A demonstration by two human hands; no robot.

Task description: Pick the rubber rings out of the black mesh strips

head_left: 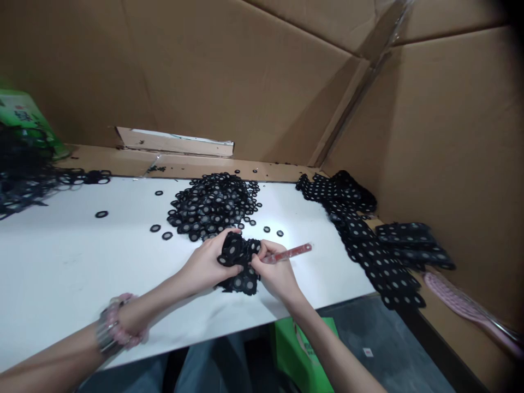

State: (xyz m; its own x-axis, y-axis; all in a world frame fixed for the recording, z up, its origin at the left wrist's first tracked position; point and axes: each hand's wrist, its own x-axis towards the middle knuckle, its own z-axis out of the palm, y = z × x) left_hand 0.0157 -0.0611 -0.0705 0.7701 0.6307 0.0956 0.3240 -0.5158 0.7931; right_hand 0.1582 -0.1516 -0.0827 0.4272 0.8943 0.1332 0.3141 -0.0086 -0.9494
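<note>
My left hand (215, 259) is closed around a folded black strip with grey round dots (245, 281), held just above the white table. A slim tool with a reddish handle (292, 252) is pinched in my right hand (276, 270), its handle pointing right. The tool's tip is hidden at the strip, so its exact kind does not show. Right behind my hands lies a heap of small black rings with grey centres (215, 202). A few loose rings (167, 236) are scattered about the heap.
Long dotted black strips (364, 245) trail over the table's right edge. A tangle of black ring-shaped scraps (24, 174) lies at the far left by a green package (35, 117). Cardboard walls (229, 71) enclose the back and right. A pink hairbrush (454, 297) lies at right.
</note>
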